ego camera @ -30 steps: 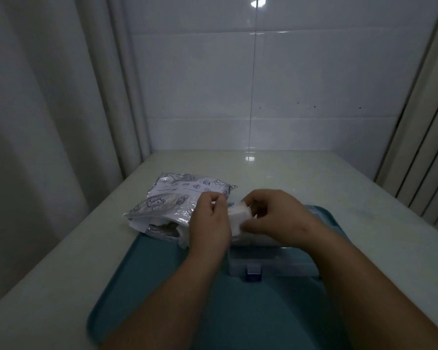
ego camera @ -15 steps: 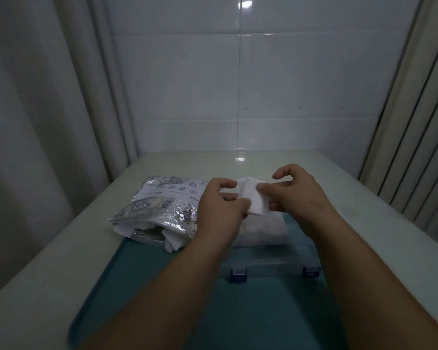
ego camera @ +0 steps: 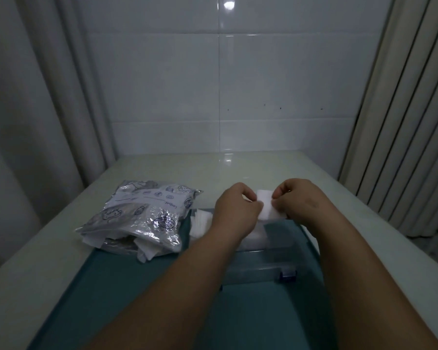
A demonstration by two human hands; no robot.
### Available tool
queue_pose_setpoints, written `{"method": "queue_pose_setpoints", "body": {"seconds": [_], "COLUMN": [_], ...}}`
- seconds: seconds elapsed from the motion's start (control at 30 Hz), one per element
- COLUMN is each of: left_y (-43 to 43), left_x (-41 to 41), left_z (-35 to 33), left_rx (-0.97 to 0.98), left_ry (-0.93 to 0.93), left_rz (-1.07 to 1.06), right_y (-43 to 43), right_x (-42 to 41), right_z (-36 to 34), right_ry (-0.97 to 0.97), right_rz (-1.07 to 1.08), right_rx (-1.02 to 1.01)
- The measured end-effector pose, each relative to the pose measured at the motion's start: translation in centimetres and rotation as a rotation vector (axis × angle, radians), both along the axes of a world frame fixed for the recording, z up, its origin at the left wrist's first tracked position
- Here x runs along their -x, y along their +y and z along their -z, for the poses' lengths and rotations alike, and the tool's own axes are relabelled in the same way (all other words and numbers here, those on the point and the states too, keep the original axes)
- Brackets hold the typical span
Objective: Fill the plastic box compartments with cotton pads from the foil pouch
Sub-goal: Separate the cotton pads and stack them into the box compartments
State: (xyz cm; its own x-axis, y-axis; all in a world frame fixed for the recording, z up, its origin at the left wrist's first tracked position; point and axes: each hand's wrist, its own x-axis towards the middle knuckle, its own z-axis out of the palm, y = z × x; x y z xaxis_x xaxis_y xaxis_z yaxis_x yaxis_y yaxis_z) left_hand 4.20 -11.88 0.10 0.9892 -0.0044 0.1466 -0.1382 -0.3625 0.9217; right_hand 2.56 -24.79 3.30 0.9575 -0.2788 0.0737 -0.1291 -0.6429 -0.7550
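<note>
Dim, bluish light; glare on wall tiles (ego camera: 228,5).

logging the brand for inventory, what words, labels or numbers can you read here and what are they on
On the foil pouch: one short printed word among doodle drawings, upside down in this view, too blurred to read.
On the plastic box, the tray and the cotton pad: no text shows.

I've got both bare forearms stretched forward, knuckles up. My left hand (ego camera: 234,210) and right hand (ego camera: 300,202) sit close together, fingers curled, each pinching one side of a cotton pad (ego camera: 265,205).
</note>
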Motion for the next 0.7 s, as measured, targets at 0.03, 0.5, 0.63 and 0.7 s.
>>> {"method": "queue_pose_setpoints", "body": {"seconds": [0.03,0.5,0.63,0.7], "left_y": [-0.4,-2.3,-2.4,-2.4], "left_x": [-0.2,-1.6,-1.8,-2.0], "left_z": [0.0,1.1,1.0,0.9], "left_rx": [-0.017,-0.447,-0.531,-0.54], "left_ry": [0.017,0.055,0.085,0.109], "left_rz": [0.023,0.064,0.106,0.12], "right_y": [-0.3,-1.0,-1.1,-1.1], "right_x": [-0.1,-2.4,-3.0,-3.3], "right_z": [0.1,1.0,1.1,1.2], "right_ry": [0.011,0.356,0.426,0.493], "right_rz": [0.016,0.021,0.025,0.02], "right_rx": [0.049,0.411,0.504,0.535]}}
